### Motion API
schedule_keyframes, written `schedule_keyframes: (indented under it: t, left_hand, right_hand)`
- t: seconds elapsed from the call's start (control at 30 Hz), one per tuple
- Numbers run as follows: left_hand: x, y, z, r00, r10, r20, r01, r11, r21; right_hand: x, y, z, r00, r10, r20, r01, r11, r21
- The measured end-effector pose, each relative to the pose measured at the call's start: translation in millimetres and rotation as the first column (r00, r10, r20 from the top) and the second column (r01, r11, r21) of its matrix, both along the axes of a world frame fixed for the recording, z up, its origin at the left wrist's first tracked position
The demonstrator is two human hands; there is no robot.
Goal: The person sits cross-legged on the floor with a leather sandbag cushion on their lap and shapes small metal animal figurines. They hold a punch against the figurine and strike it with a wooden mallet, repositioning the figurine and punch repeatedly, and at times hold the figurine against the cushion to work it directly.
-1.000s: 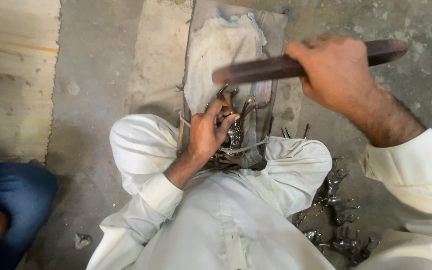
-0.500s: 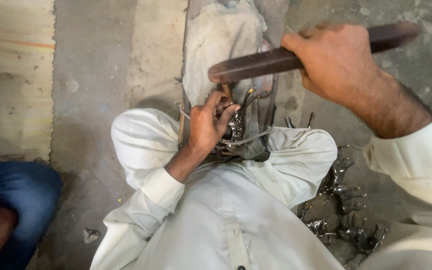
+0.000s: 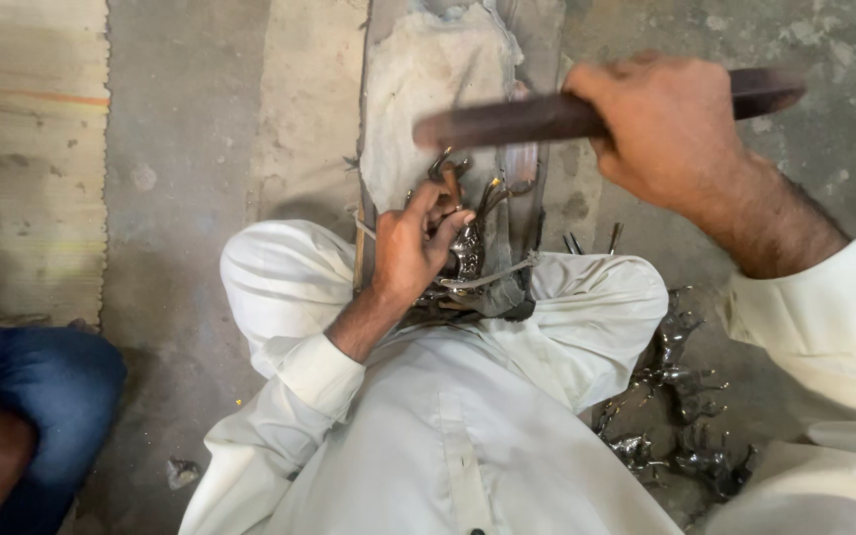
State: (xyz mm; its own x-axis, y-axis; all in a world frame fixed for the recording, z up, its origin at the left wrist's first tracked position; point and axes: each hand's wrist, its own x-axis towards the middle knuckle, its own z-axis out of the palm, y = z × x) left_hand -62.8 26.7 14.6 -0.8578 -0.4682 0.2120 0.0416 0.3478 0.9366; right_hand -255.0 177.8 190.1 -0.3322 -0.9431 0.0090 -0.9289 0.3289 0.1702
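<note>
Metal casting (image 3: 468,253) clamped in left hand (image 3: 410,253) grip, right hand (image 3: 668,129) grip clamped on dark bar (image 3: 517,119)

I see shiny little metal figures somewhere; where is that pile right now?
The pile of metal figures lies on the floor at lower right, beside the person's right knee and below the right hand.

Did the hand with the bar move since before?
Cannot tell: the right hand and bar sit about the same against the cloth pad; the camera shifted too.
</note>
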Motion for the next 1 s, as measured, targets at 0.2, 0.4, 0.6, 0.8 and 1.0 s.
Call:
schedule_keyframes:
  t: [0.2,0.4,0.6,0.8,1.0]
  left_hand:
    - [1,-1,-2,1.0,-0.005,0.018,0.005,1.0,0.0]
    - [2,-2,-5,0.999,0.006,-0.054,-0.009,0.998,-0.055]
    - [4,-2,-5,1.0,-0.02,0.022,0.021,1.0,-0.014]
    - [3,-4,-4,0.999,-0.045,0.025,0.046,0.998,-0.032]
    - [3,-4,-5,0.994,-0.072,-0.081,0.07,0.997,-0.029]
  right_hand:
    - [0,6,-7,1.0,0.004,-0.005,-0.004,1.0,-0.001]
    - [0,7,-8,0.999,-0.014,-0.044,0.017,0.997,0.07]
    - [0,11,-6,0.99,-0.098,0.097,0.095,0.995,0.032]
    - [4,13,-5,0.967,-0.183,0.18,0.184,0.983,0.009]
    - [7,16,-5,0.968,-0.213,0.133,0.212,0.977,0.022]
